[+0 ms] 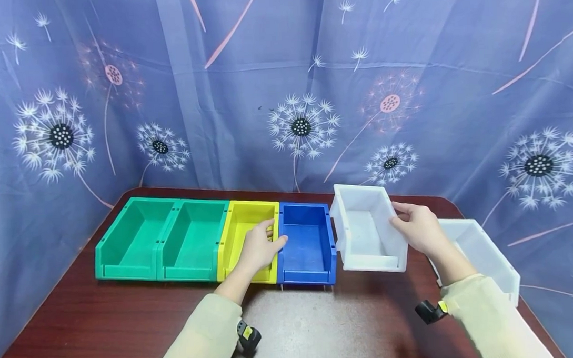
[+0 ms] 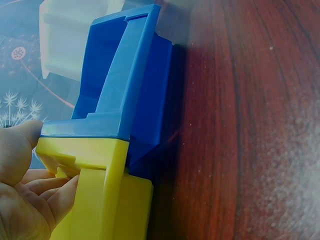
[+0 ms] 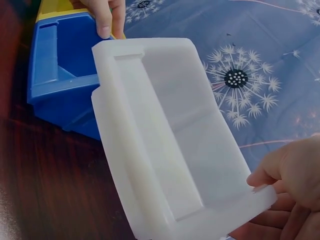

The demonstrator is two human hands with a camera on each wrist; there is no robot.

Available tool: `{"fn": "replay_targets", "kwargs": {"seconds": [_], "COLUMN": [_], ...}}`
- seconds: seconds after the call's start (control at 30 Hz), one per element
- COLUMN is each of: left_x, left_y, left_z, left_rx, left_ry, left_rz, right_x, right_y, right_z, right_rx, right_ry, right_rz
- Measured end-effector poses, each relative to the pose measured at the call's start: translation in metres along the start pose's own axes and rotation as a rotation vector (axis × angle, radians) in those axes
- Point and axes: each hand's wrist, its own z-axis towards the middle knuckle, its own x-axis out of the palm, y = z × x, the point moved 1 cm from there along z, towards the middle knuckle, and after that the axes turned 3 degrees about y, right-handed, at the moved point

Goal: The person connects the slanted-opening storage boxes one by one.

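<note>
Holding white bin [image 1: 365,230] w/ R rim btwn R fingers [image 1: 404,207], L fingers [image 1: 266,224] pinching yellow bin [image 1: 239,223] & adj. blue bin [image 1: 304,247].

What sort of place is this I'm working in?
Probably a small curtained-off tabletop workspace; the wider room isn't visible. A dark reddish table, a blue dandelion-print curtain hanging behind it, and a row of coloured plastic bins suggest that.

A flowered curtain [image 1: 247,133] behind a table [image 1: 102,327] suggests a screened-off workspace.
</note>
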Motion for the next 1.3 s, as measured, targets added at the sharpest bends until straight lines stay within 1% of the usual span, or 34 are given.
{"fn": "replay_targets", "kwargs": {"seconds": [0.2,0.27,0.43,0.67,0.83,1.0,1.3], "left_x": [0.000,0.000,0.002,0.001,-0.001,0.000,0.002], "left_y": [0.002,0.002,0.002,0.003,0.002,-0.001,0.001], "left_z": [0.000,0.000,0.000,0.001,-0.001,-0.003,-0.001], "left_rx": [0.008,0.011,0.016,0.029,0.041,0.040,0.029], "left_ry": [-0.001,-0.004,-0.008,-0.018,-0.021,-0.015,-0.020], "left_rz": [0.003,0.003,0.009,0.022,0.013,0.001,0.012], "right_x": [0.009,0.016,0.027,0.028,0.027,0.022,0.018], "right_y": [0.011,0.018,0.033,0.043,0.047,0.045,0.045], "right_z": [0.002,0.003,0.004,0.008,0.012,0.010,0.007], "right_rx": [0.004,0.027,0.067,0.068,0.078,0.102,0.093], "right_ry": [-0.065,-0.053,0.013,0.020,0.048,0.096,0.113], "right_rz": [-0.096,-0.133,-0.187,-0.245,-0.251,-0.225,-0.222]}}
